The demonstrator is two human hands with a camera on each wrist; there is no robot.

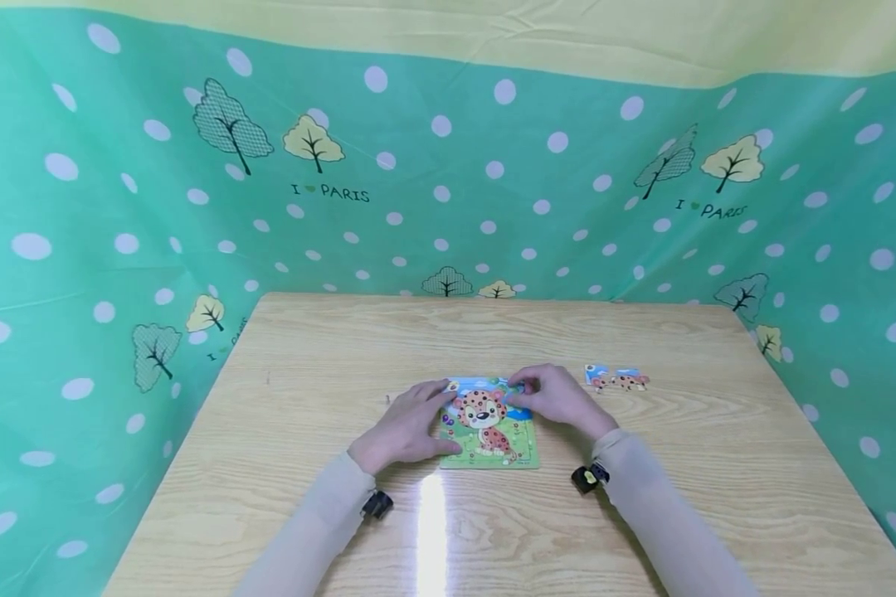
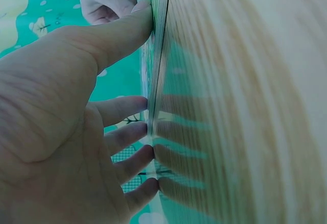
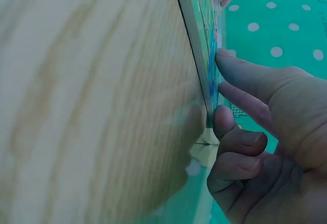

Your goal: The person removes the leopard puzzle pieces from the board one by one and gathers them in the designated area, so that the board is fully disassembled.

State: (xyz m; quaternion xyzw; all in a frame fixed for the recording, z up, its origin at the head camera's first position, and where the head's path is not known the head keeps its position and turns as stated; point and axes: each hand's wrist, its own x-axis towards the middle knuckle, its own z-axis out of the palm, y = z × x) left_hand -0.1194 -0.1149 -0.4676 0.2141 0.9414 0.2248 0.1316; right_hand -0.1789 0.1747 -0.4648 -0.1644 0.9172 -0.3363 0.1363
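A wooden desk point(image 1: 284, 464) carries a leopard puzzle board point(image 1: 490, 431) near its middle, closer to the front edge. The left hand point(image 1: 406, 427) lies flat on the board's left side, fingers spread and straight. The right hand point(image 1: 556, 396) rests on the board's upper right corner, fingers bent down onto it. Two loose puzzle pieces point(image 1: 616, 378) lie to the right, apart from the board, toward the desk's right edge.

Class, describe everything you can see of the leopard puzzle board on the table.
The puzzle board is a thin, flat rectangle lying face up near the middle of the wooden table. It shows a spotted cartoon leopard on green grass under blue sky. The left hand rests with straight fingers on its left edge; the right hand presses fingertips at its upper right corner.
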